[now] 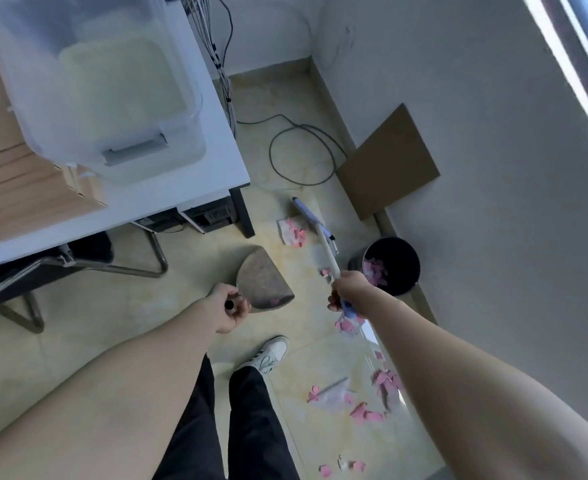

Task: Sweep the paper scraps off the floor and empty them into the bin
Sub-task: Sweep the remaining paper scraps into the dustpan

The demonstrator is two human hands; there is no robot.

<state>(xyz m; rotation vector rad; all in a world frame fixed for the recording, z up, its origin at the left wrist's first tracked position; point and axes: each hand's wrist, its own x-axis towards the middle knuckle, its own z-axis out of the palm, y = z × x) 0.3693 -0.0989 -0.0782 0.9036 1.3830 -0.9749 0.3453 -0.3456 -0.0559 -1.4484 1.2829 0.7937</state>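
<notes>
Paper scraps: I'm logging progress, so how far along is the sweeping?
Partly done. Some pink scraps already lie in the black bin. In hand: the right hand holds the broom by a scrap pile, the left hand the dustpan, nearly empty. Left: scattered scraps near the wall.

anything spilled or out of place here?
Yes. Pink scraps litter the floor near the right arm, more by the broom head. The bin holds some; the dustpan is nearly empty. A cable trails loose.

Tiled floor (168, 306). Black bin (391, 265) stands by the wall; pink scraps (368, 415) lie scattered near it, cardboard (387, 164) and cable (303, 150) beyond.
</notes>
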